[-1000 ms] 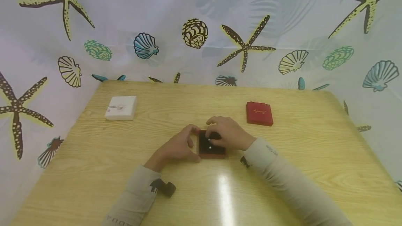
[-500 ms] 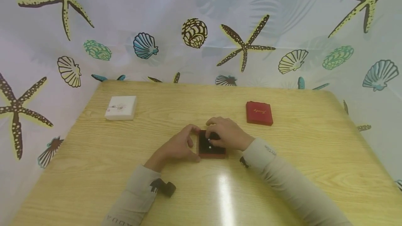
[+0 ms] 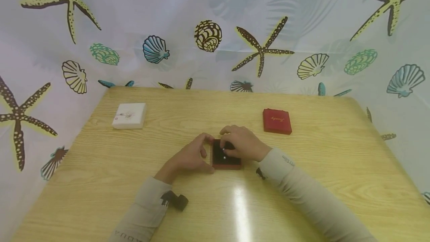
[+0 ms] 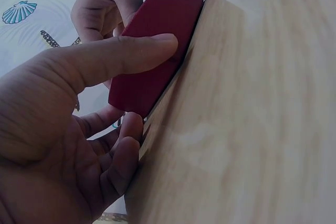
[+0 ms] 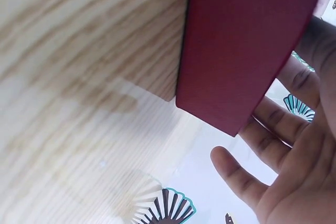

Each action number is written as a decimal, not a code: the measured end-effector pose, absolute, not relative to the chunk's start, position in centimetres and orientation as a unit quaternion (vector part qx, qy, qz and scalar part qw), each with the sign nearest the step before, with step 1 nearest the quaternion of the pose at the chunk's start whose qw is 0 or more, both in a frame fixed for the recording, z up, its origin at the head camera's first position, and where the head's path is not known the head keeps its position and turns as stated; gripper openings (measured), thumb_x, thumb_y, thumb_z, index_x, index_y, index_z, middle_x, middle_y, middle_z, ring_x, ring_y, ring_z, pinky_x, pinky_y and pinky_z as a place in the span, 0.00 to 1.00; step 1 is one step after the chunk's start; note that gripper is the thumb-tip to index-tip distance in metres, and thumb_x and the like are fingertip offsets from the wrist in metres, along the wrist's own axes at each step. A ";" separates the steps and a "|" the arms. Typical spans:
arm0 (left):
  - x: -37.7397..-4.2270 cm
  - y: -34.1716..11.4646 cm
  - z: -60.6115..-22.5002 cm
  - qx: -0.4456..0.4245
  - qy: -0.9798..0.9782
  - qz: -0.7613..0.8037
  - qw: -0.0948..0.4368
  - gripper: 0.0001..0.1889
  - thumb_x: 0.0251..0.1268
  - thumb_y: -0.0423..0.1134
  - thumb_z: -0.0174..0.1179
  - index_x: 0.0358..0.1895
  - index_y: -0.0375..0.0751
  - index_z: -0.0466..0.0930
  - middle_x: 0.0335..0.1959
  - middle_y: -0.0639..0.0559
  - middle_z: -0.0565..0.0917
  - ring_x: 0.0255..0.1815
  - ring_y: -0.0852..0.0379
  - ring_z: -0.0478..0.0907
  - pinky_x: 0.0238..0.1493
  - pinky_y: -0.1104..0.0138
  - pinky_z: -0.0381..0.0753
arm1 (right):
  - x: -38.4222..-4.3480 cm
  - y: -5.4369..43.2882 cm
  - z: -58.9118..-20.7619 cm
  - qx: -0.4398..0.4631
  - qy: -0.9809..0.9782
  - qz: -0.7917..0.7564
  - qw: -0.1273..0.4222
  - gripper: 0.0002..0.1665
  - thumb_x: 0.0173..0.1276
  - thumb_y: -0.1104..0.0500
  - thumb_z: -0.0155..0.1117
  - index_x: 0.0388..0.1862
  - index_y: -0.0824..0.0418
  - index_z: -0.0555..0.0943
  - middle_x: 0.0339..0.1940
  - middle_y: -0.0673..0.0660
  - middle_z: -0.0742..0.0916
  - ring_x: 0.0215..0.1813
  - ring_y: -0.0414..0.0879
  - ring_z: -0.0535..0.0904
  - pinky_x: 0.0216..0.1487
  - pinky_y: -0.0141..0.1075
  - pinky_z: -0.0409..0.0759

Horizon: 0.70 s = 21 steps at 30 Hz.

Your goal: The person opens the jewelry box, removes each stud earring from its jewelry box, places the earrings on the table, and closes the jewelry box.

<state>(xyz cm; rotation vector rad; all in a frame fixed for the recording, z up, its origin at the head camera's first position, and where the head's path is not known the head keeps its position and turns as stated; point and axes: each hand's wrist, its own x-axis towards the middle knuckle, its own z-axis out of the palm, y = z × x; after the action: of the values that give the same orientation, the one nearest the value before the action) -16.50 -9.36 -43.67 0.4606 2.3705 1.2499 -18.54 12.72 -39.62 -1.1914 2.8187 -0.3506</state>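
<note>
In the head view a small red jewelry box (image 3: 226,167) with a black lining lies on the table, its lid off. My left hand (image 3: 192,156) grips it from the left; in the left wrist view the thumb (image 4: 152,51) presses along the red side wall. My right hand (image 3: 245,143) reaches over the right part of the box. Its thumb and index fingertips pinch at a small white stud earring (image 3: 224,149) in the lining. A second white stud (image 3: 224,157) sits just nearer. In the right wrist view, the other fingers extend beside the box wall (image 5: 236,51).
A red lid (image 3: 277,121) with gold lettering lies at the back right of the wooden table (image 3: 188,111). At the back left stands a white box (image 3: 129,115) with a flower print. A shell-patterned cloth (image 3: 181,10) hangs behind the table.
</note>
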 end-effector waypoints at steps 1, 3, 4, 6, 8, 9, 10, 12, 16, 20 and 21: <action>-16.5 -9.3 -43.7 0.166 0.852 0.450 0.211 0.48 0.39 0.39 0.81 0.68 0.48 0.65 0.64 0.51 0.73 0.45 0.53 0.73 0.40 0.64 0.73 | -18.5 12.7 -39.6 -0.386 0.915 -0.115 0.031 0.07 0.61 0.57 0.74 0.37 0.53 0.86 0.60 0.59 0.84 0.63 0.56 0.79 0.60 0.54 0.78; -16.5 -9.3 -43.7 0.167 0.852 0.450 0.211 0.48 0.39 0.39 0.81 0.68 0.48 0.64 0.64 0.51 0.73 0.46 0.53 0.73 0.41 0.64 0.73 | -18.5 12.8 -39.6 -0.386 0.915 -0.115 0.031 0.06 0.61 0.57 0.74 0.37 0.53 0.86 0.60 0.59 0.84 0.63 0.56 0.79 0.60 0.54 0.78; -16.5 -9.4 -43.8 0.168 0.852 0.450 0.211 0.48 0.39 0.39 0.81 0.68 0.48 0.64 0.64 0.51 0.72 0.46 0.53 0.73 0.41 0.64 0.73 | -18.5 12.8 -39.6 -0.385 0.915 -0.115 0.031 0.06 0.61 0.57 0.74 0.37 0.53 0.86 0.60 0.58 0.84 0.63 0.55 0.79 0.60 0.54 0.78; -16.6 -9.4 -43.9 0.171 0.851 0.450 0.211 0.48 0.39 0.39 0.81 0.68 0.48 0.64 0.64 0.52 0.72 0.46 0.53 0.73 0.41 0.63 0.73 | -18.4 12.8 -39.6 -0.386 0.915 -0.116 0.028 0.06 0.61 0.57 0.74 0.36 0.53 0.86 0.59 0.58 0.84 0.63 0.55 0.79 0.59 0.54 0.78; -16.6 -9.5 -44.0 0.173 0.850 0.450 0.211 0.48 0.40 0.39 0.81 0.68 0.49 0.63 0.65 0.53 0.72 0.46 0.53 0.72 0.42 0.63 0.73 | -18.4 12.8 -39.7 -0.387 0.915 -0.115 0.025 0.06 0.61 0.57 0.74 0.36 0.53 0.85 0.59 0.58 0.84 0.62 0.55 0.79 0.59 0.53 0.79; -16.6 -9.6 -44.0 0.174 0.850 0.450 0.212 0.48 0.40 0.39 0.81 0.69 0.49 0.63 0.65 0.53 0.71 0.47 0.53 0.72 0.42 0.63 0.73 | -18.4 12.9 -39.7 -0.386 0.915 -0.115 0.023 0.06 0.61 0.57 0.74 0.36 0.53 0.85 0.59 0.58 0.84 0.62 0.55 0.79 0.59 0.53 0.79; -16.5 -9.6 -44.0 0.174 0.850 0.451 0.211 0.48 0.40 0.40 0.81 0.69 0.49 0.63 0.66 0.53 0.71 0.47 0.52 0.72 0.42 0.63 0.73 | -18.4 12.9 -39.7 -0.386 0.915 -0.115 0.022 0.06 0.61 0.57 0.74 0.36 0.53 0.85 0.59 0.58 0.84 0.63 0.55 0.79 0.59 0.53 0.78; -16.6 -9.6 -44.0 0.174 0.849 0.452 0.211 0.49 0.40 0.40 0.81 0.69 0.49 0.63 0.66 0.53 0.71 0.47 0.52 0.73 0.42 0.63 0.73 | -18.4 12.9 -39.7 -0.385 0.915 -0.114 0.020 0.06 0.61 0.57 0.74 0.36 0.53 0.85 0.59 0.58 0.83 0.63 0.55 0.79 0.59 0.53 0.78; -16.5 -9.5 -43.9 0.170 0.850 0.452 0.211 0.49 0.39 0.40 0.82 0.68 0.50 0.63 0.65 0.53 0.72 0.47 0.52 0.73 0.42 0.63 0.74 | -18.4 13.0 -39.7 -0.384 0.916 -0.115 0.021 0.06 0.62 0.56 0.73 0.36 0.53 0.85 0.60 0.58 0.83 0.63 0.55 0.78 0.59 0.53 0.78; -16.5 -9.5 -43.8 0.168 0.850 0.452 0.212 0.48 0.39 0.39 0.82 0.68 0.50 0.64 0.65 0.53 0.72 0.47 0.52 0.73 0.43 0.63 0.74 | -18.4 13.1 -39.7 -0.384 0.915 -0.121 0.021 0.05 0.63 0.56 0.73 0.36 0.53 0.85 0.60 0.58 0.83 0.63 0.55 0.78 0.59 0.53 0.78; -16.5 -9.5 -43.8 0.168 0.850 0.452 0.212 0.48 0.39 0.39 0.82 0.68 0.50 0.64 0.65 0.53 0.72 0.47 0.52 0.73 0.43 0.63 0.74 | -18.4 13.1 -39.7 -0.385 0.915 -0.123 0.020 0.06 0.63 0.56 0.73 0.37 0.53 0.85 0.60 0.58 0.83 0.63 0.55 0.78 0.59 0.53 0.78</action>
<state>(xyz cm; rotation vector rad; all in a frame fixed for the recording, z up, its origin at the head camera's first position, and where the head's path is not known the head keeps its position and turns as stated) -16.52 -9.50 -43.83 0.4663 2.3614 1.2564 -18.42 13.14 -39.71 -1.1937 2.8375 -0.3820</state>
